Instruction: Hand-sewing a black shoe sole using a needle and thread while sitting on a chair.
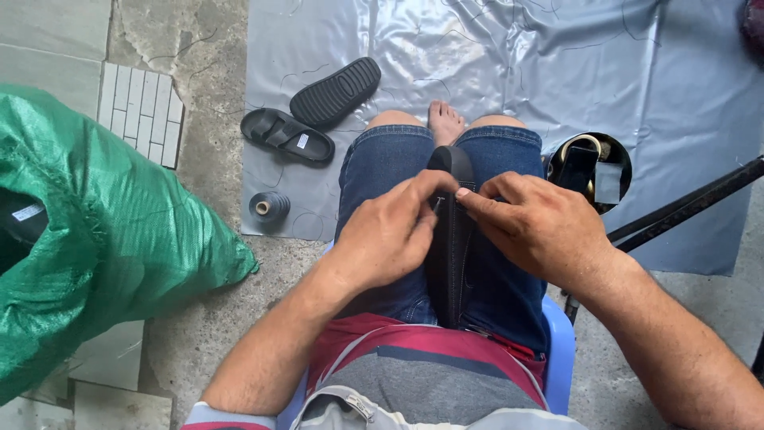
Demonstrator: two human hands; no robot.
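A green woven sack sat beside you, sandals on grey sheeting. Your left hand and right hand both pinched a black leather strap clamped between your knees (stitching looked partly finished); thread spool nearby.

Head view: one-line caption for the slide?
Seated person's left hand and right hand pinch a black strap piece held between the knees, black sandals and thread spool nearby.
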